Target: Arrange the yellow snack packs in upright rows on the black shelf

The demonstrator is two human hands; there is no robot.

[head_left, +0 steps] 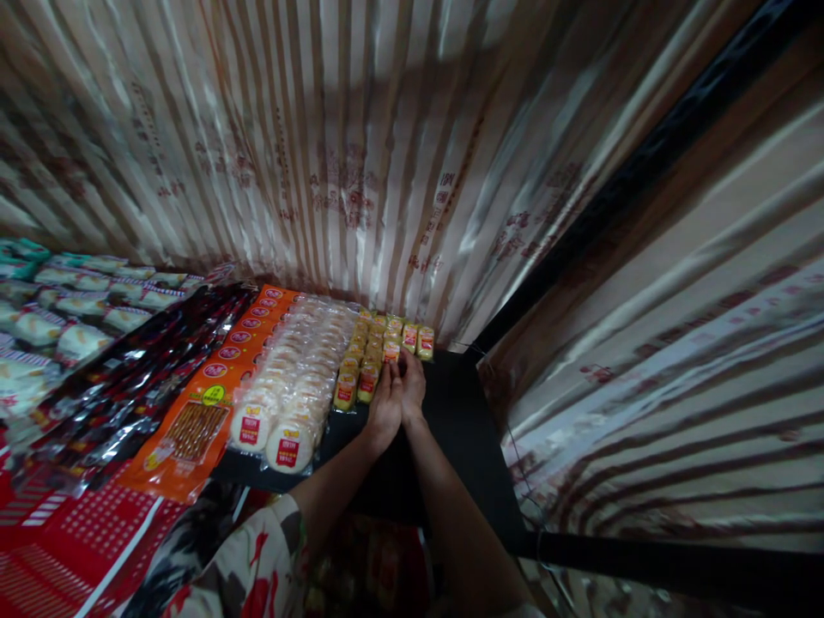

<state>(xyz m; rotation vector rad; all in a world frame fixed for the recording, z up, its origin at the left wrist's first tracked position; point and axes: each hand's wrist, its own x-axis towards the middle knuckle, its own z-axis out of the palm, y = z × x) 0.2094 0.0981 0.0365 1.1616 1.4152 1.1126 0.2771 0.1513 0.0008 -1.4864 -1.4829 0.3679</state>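
Small yellow-wrapped snack packs (368, 382) with red labels stand in rows on the black shelf (460, 429). My left hand (384, 410) and my right hand (412, 388) are side by side at the front of these rows, touching each other. Between their fingertips is one yellow snack pack (391, 350), its label facing me. The fingers of both hands are closed together around its lower end, which they partly hide. Left of the yellow packs lie rows of round white crackers (289, 446) in clear wrappers.
Orange snack bags (193, 421), dark shiny packets (154, 369) and white-and-green packets (83, 339) line the shelf farther left. A red basket (83, 541) stands low at left. Printed foil sheeting (386, 172) hangs behind, and a black post (547, 283) rises at right.
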